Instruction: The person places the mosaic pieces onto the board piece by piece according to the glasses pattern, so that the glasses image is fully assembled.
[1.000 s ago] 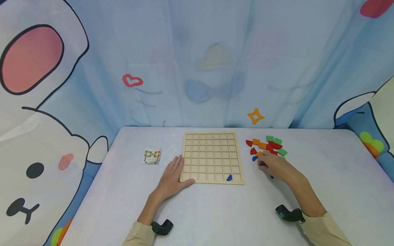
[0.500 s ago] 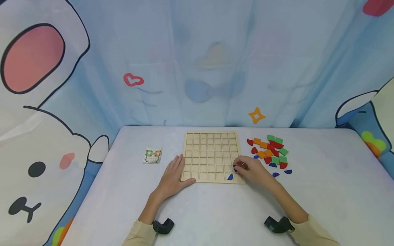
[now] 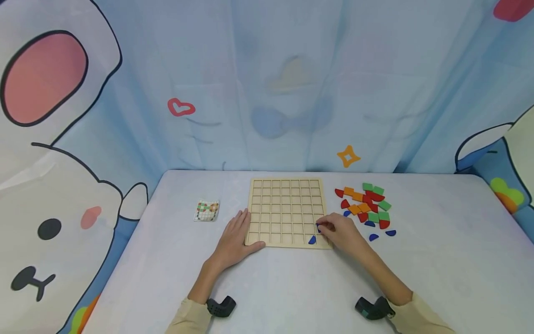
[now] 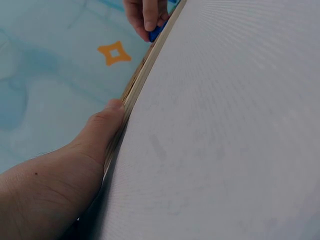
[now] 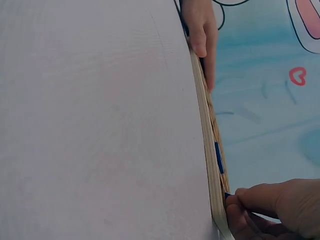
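A wooden grid board (image 3: pixel 286 207) lies on the table, ruled into small square cells. My left hand (image 3: pixel 234 236) rests along its lower left corner, fingers straight and thumb on the front edge. Over the board's lower right part, my right hand (image 3: pixel 343 233) pinches a blue piece (image 3: pixel 319 228) between thumb and fingertips; most of that piece is covered by the fingers. Another blue piece (image 3: pixel 312 240) sits in a bottom-row cell, close to the pinched one. The right wrist view shows that placed blue piece (image 5: pixel 218 157) edge-on, just beyond my fingertips.
Right of the board lie loose red, orange (image 3: pixel 357 197), green (image 3: pixel 384 205) and blue pieces, with several blue half-rounds (image 3: pixel 390 233) nearest my right forearm. A small card with a coloured grid pattern (image 3: pixel 206 210) lies to the left. A blue printed curtain (image 3: pixel 283 93) hangs behind the table.
My right hand has come left from the loose pieces to the board, bringing a blue piece. It has hardly moved in the last half second. The left hand stays on the board.
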A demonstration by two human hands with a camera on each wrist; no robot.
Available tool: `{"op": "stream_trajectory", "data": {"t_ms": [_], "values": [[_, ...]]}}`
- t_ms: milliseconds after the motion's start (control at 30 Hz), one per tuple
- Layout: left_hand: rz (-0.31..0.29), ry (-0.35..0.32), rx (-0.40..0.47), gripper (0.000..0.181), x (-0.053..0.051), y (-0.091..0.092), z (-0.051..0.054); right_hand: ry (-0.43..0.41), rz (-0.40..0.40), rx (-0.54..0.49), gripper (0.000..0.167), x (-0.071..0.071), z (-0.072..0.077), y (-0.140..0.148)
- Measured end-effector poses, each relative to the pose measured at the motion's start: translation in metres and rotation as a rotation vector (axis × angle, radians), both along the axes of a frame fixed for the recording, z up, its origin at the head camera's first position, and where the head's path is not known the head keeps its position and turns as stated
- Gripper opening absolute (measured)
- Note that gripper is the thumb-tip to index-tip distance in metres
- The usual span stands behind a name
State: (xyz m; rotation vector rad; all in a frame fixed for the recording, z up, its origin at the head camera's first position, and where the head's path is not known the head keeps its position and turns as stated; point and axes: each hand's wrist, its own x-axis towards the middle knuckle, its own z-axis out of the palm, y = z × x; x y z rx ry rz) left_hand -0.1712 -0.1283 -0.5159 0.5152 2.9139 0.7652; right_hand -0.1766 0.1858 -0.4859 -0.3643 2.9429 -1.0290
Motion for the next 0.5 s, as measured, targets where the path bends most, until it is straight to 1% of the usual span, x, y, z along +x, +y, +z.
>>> {"op": "stream_trajectory", "data": {"t_ms": [133, 233, 500], "values": [[0.001, -0.002, 0.001, 0.099, 0.0002, 0.0, -0.0006, -0.019, 0.024, 0.017, 0.022, -0.0002, 0.0024, -0.0001], [0.0, -0.001, 0.005, 0.099, 0.0006, 0.0002, -0.0005, -0.03, 0.024, 0.016, 0.022, 0.0, 0.0034, -0.0005], [-0.001, 0.006, 0.004, 0.098, 0.0006, -0.0001, 0.0, -0.02, 0.018, 0.03, 0.022, 0.0001, 0.0019, -0.0009]]}}
